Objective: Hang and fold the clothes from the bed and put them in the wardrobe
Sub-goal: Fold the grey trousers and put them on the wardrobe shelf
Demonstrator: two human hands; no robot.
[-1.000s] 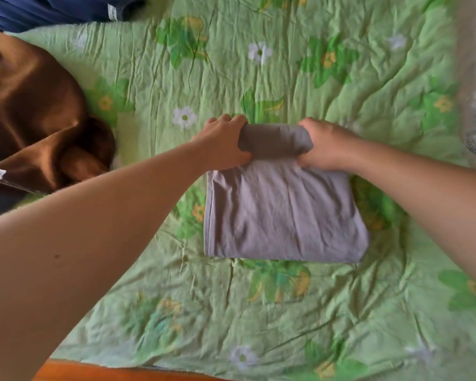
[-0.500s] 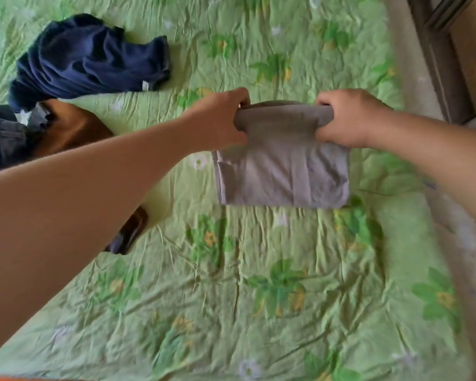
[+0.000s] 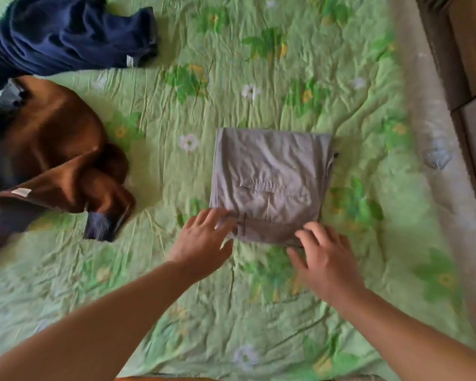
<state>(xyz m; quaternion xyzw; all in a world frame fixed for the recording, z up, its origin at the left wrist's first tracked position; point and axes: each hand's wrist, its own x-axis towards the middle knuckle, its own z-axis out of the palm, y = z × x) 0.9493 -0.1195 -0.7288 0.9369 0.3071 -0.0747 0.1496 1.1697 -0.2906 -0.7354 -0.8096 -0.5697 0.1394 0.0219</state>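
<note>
Looking down from the head camera, a folded grey garment [image 3: 270, 171] lies flat as a neat rectangle on the bed [image 3: 259, 312], a little right of the middle of the green flowered cover. A seam and a pocket slit show on its top face.

Both hands are at the garment's near edge and grip nothing. The left hand [image 3: 201, 240] has its fingers spread and fairly straight, with the fingertips touching the near left corner. The right hand [image 3: 324, 257] sits at the near right corner, fingers spread and loosely bent. Motion blur makes it hard to say whether they press on the cloth or only hover over it.

At the far left lies a crumpled navy garment [image 3: 66, 37]. Nearer, along the left edge, is a loose brown garment [image 3: 58, 149] with a white label [image 3: 21, 191] and a dark ribbed cuff [image 3: 102, 226]. Both lie well apart from the grey one.

Dark wooden furniture [image 3: 467, 50] stands along the far right beside the bed; its contents are out of sight.
</note>
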